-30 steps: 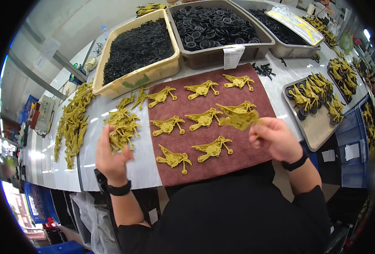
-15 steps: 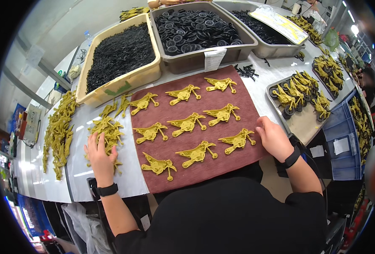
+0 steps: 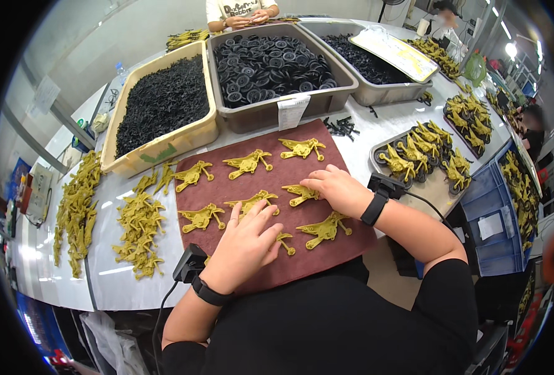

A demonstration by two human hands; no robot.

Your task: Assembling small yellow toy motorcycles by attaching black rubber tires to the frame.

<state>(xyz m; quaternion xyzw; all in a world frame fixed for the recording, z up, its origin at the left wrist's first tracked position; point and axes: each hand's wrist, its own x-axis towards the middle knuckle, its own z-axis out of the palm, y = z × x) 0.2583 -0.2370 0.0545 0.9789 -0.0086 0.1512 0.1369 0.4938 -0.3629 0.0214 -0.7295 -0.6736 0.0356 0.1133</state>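
Several yellow plastic toy-vehicle body parts, each with a pointed end and a short side arm, lie in rows on a reddish-brown mat (image 3: 227,147). My left hand (image 3: 247,242) is over the middle of the mat, fingers spread, its tips at the middle-row yellow part (image 3: 252,204). The hand also partly covers a front-row part (image 3: 284,242). My right hand (image 3: 342,192) reaches in from the right, its fingers extended onto the right part of the middle row (image 3: 299,195). That part's far end is hidden under the hand; its thumb is hidden too. Both parts still lie on the mat.
Left of the mat are heaps of yellow parts (image 3: 138,234). Behind it stand a cream bin (image 3: 158,150) of small black pieces and a grey bin (image 3: 258,115) of black wheels. On the right, a tray (image 3: 436,200) holds wheeled yellow assemblies beside a blue crate (image 3: 492,247). Another person (image 3: 239,12) sits across.
My left hand has moved right from the yellow heap to the mat's middle. My right hand has moved left from the mat's edge onto a yellow part. The view has shifted slightly.
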